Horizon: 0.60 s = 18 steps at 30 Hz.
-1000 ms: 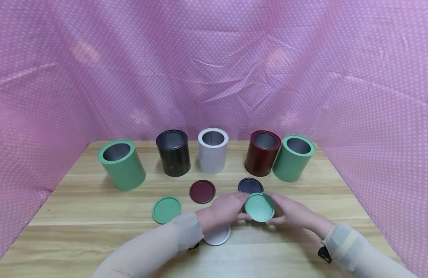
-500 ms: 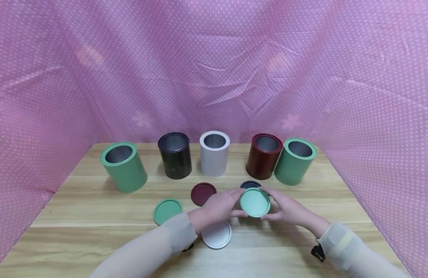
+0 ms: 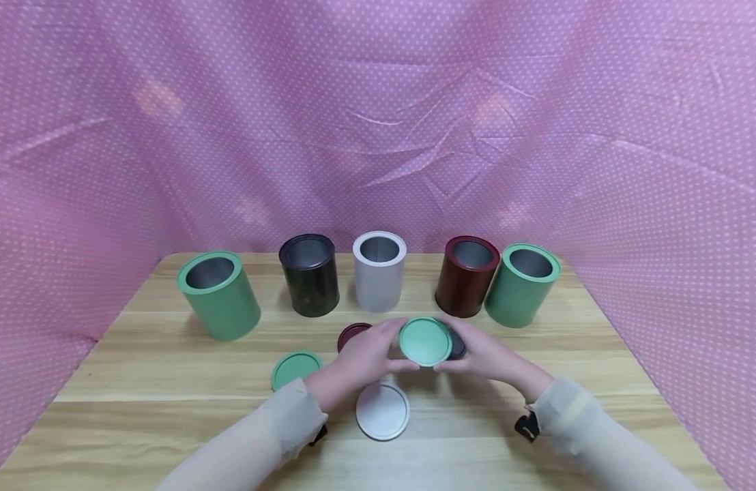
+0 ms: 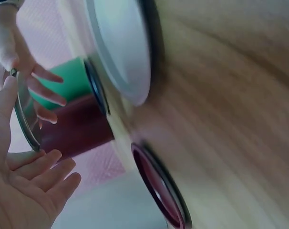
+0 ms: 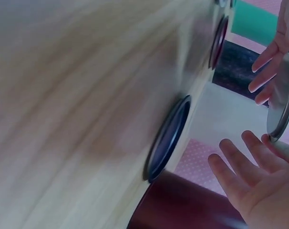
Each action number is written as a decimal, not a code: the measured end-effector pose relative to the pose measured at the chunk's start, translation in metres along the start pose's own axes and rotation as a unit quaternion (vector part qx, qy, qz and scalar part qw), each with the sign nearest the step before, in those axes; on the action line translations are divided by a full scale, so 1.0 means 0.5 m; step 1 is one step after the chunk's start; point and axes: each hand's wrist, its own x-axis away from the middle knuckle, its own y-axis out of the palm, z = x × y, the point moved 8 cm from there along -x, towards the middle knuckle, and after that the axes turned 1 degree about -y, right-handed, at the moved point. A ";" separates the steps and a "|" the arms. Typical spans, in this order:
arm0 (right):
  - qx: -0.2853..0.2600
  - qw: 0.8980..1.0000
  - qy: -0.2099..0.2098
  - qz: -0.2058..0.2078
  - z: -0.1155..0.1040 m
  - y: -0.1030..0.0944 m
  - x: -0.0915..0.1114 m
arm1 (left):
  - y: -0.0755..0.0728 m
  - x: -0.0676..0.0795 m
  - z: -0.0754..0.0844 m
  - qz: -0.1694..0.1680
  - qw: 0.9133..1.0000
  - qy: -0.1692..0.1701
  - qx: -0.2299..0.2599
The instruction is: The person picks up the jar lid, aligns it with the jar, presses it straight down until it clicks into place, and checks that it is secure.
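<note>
Both hands hold a round green lid [image 3: 425,341] by its rim, up off the table. My left hand [image 3: 366,352] pinches its left edge between thumb and index finger, the other fingers stretched out beneath. From the other side my right hand [image 3: 487,353] grips the right edge likewise. In the left wrist view the lid [image 4: 26,112] is seen nearly edge-on, a thumb at its near rim. Partly hidden behind the hands lie a dark lid [image 3: 456,345] and a dark red lid [image 3: 351,334]. A white lid [image 3: 383,411] lies nearer the front, below the held one.
Along the back stand open cans: a green can [image 3: 224,307] at left, a black can [image 3: 310,283], a white can [image 3: 379,279], a dark red can [image 3: 460,286] and another green can [image 3: 518,296]. A second green lid [image 3: 295,369] lies front left. Pink dotted cloth [image 3: 378,136] surrounds the table.
Both hands have moved left and slightly away from me with the green lid. The white lid now shows fully, while the dark red lid is more covered by my left hand.
</note>
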 end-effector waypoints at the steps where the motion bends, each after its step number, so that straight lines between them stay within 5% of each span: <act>1: -0.003 1.000 -0.001 -0.001 -0.002 0.001 -0.004 | -0.006 0.003 -0.003 0.004 1.000 -0.004 0.008; 18: -0.089 0.996 -0.003 -0.010 -0.056 0.025 -0.093 | -0.106 0.053 -0.068 0.094 0.989 -0.030 0.106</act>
